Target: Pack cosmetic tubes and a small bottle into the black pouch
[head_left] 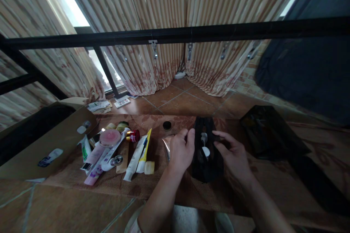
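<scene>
My left hand (182, 151) grips the left edge of a black pouch (205, 165) that stands on a brown mat (142, 184). On the pouch's right edge rests my right hand (232, 153), fingers curled around it and holding the mouth apart. Inside the pouch shows a white tube with a round cap (205, 145). A silvery foil packet (166, 145) lies just left of my left hand.
Left on the mat lie several tubes and jars: a pink-lidded jar (109, 138), a yellow-striped tube (144, 151), a red-capped item (132, 136). A cardboard box (46, 142) stands far left. A small black lid (167, 125) and another black bag (270, 133) lie nearby.
</scene>
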Demonstrator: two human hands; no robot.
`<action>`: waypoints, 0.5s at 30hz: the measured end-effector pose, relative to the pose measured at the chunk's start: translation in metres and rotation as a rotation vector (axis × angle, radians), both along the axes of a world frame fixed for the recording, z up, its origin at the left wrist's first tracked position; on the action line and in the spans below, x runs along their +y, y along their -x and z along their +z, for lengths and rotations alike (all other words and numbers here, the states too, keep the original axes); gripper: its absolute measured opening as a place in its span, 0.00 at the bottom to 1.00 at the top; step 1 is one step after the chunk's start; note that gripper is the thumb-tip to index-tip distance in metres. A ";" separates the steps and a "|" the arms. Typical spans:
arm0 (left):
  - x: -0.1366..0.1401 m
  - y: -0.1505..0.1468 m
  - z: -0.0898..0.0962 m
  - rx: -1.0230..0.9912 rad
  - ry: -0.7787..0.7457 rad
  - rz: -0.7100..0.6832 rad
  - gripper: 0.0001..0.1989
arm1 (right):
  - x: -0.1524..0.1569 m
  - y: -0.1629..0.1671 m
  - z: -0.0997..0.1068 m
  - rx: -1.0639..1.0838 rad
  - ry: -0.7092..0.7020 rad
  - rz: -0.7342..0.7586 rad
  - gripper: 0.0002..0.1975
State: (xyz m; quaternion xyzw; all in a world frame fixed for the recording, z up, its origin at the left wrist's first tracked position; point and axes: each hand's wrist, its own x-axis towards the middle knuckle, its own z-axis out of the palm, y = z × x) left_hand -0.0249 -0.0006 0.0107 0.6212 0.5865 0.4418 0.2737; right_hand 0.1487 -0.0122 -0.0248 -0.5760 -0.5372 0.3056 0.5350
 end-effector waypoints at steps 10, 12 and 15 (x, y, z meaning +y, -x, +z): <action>-0.001 -0.001 0.000 -0.029 0.006 -0.023 0.21 | 0.000 0.002 -0.001 0.026 0.016 -0.001 0.15; -0.001 -0.001 0.001 -0.020 0.014 -0.021 0.21 | 0.000 0.002 -0.002 0.016 0.022 -0.008 0.15; -0.001 -0.001 0.001 -0.023 0.026 -0.021 0.21 | -0.001 0.002 -0.001 0.011 0.027 -0.013 0.15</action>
